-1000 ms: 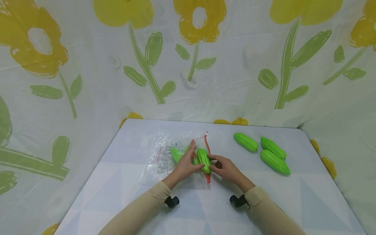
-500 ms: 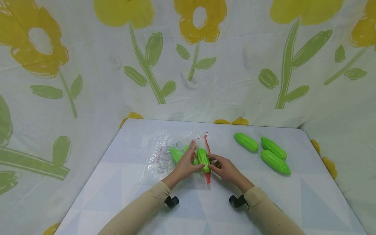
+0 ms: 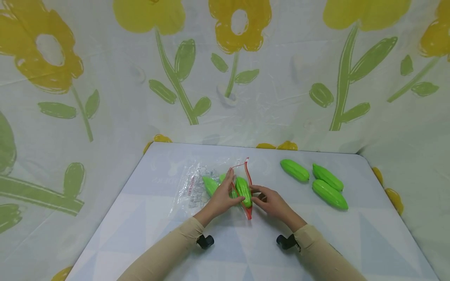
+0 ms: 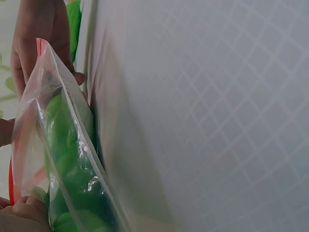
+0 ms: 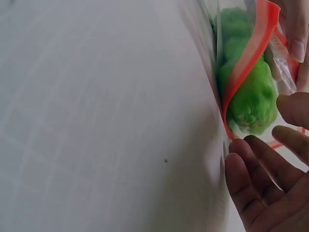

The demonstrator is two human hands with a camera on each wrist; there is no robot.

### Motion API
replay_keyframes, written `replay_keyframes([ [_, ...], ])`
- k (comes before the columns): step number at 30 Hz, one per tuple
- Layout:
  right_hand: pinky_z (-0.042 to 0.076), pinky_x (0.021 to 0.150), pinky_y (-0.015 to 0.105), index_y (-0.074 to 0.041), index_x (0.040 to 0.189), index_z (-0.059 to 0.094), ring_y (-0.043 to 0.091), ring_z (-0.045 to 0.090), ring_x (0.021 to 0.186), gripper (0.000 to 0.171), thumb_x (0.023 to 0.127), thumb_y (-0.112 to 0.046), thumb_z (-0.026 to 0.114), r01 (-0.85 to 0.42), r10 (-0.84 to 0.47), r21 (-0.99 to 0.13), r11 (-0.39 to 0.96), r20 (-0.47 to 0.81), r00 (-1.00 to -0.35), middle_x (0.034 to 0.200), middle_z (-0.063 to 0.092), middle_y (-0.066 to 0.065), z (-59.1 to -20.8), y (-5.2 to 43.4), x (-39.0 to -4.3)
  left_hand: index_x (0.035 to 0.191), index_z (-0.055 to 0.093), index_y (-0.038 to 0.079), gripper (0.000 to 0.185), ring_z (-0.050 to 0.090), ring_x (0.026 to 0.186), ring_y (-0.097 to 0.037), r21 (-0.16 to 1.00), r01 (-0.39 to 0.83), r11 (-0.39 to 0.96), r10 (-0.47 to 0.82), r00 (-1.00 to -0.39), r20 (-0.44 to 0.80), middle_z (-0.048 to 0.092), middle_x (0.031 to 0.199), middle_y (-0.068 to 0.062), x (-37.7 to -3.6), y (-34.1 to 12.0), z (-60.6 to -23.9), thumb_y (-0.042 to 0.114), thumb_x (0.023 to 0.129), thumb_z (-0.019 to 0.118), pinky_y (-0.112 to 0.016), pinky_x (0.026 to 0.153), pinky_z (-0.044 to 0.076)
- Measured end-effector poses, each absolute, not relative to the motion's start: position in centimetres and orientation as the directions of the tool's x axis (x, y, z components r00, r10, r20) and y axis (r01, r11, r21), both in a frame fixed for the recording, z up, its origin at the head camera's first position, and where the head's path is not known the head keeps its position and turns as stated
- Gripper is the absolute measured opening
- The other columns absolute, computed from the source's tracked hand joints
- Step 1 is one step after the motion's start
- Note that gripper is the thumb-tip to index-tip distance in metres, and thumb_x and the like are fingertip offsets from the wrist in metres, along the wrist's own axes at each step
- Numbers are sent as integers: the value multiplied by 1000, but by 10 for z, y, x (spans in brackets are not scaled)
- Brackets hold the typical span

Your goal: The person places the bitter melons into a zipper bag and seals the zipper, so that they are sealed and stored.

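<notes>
- Head view: the bag [image 3: 207, 185] lies on the table [image 3: 246, 249], red zip mouth [image 3: 249, 179] facing 3 o'clock toward three loose gourds [image 3: 294, 169], [image 3: 327, 176], [image 3: 329, 194], probably staged there within the right hand's reach. One gourd [image 3: 244, 191] sits in the mouth. The left hand [image 3: 222, 197] pinches the upper lip at the bag's 6 o'clock edge, holding the mouth apart. The right hand [image 3: 270, 201] touches the gourd's outer side with bent fingertips.
- Left wrist view: the bag [image 4: 58, 145] is lifted open; green gourds [image 4: 72, 164] show through the film. Left fingers [image 4: 21, 212] curl on its edge.
- Right wrist view: the zip strip [image 5: 248, 63] crosses a gourd [image 5: 248, 96] half inside. The right fingers [image 5: 256, 179] are spread and relaxed, clasping nothing.
</notes>
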State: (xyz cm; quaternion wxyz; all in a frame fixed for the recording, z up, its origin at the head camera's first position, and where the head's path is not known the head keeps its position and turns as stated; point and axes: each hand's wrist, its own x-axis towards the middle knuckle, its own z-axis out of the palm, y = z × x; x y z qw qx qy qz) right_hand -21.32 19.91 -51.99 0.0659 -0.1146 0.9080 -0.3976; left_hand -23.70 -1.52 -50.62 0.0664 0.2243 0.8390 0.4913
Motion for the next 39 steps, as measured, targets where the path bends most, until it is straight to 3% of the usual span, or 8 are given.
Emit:
replay_keyframes([
  [7, 52, 72, 28, -26, 133, 51, 11, 59, 91, 45, 90, -25, 62, -154, -239, -733, 662, -13, -971, 118, 61, -4, -519, 212, -209, 150, 2, 10, 102, 24, 137, -17, 855, 314, 413, 442, -890, 114, -4, 156, 2, -236, -15, -506, 24, 79, 74, -27, 100, 39],
  [10, 51, 76, 30, -24, 134, 51, 11, 59, 92, 45, 90, -24, 62, -156, -232, -725, 670, -5, -973, 117, 62, -4, -520, 220, -207, 150, 2, 9, 103, 23, 137, -15, 854, 307, 420, 438, -893, 106, -4, 155, 3, -236, -14, -506, 24, 79, 75, -27, 100, 39],
  [16, 51, 80, 33, -23, 133, 51, 11, 58, 93, 44, 90, -25, 61, -153, -214, -715, 683, 4, -977, 117, 62, -5, -521, 238, -200, 150, 2, 10, 102, 21, 138, -15, 847, 311, 431, 438, -893, 105, -3, 156, 3, -236, -15, -505, 25, 79, 74, -28, 100, 38],
  [24, 51, 78, 27, -19, 133, 51, 8, 58, 92, 44, 91, -26, 60, -221, -236, -695, 684, 76, -969, 118, 62, -3, -522, 268, -187, 150, 2, 11, 103, 16, 139, -14, 841, 315, 440, 440, -892, 105, -3, 155, 4, -234, -16, -503, 27, 79, 74, -28, 101, 38],
  [33, 52, 78, 28, -19, 134, 49, 14, 59, 96, 45, 92, -30, 58, -236, -196, -665, 709, 135, -971, 119, 61, 3, -516, 306, -175, 150, 1, 12, 103, 17, 139, -14, 839, 319, 442, 441, -891, 106, -4, 155, 5, -235, -15, -504, 27, 79, 74, -28, 102, 37],
  [39, 52, 76, 29, -18, 135, 48, 19, 60, 96, 46, 93, -30, 57, -195, -150, -647, 737, 124, -981, 120, 60, 7, -513, 329, -171, 150, 2, 10, 103, 18, 139, -16, 830, 327, 451, 440, -891, 112, -2, 156, -1, -235, -15, -504, 27, 79, 74, -29, 101, 38],
])
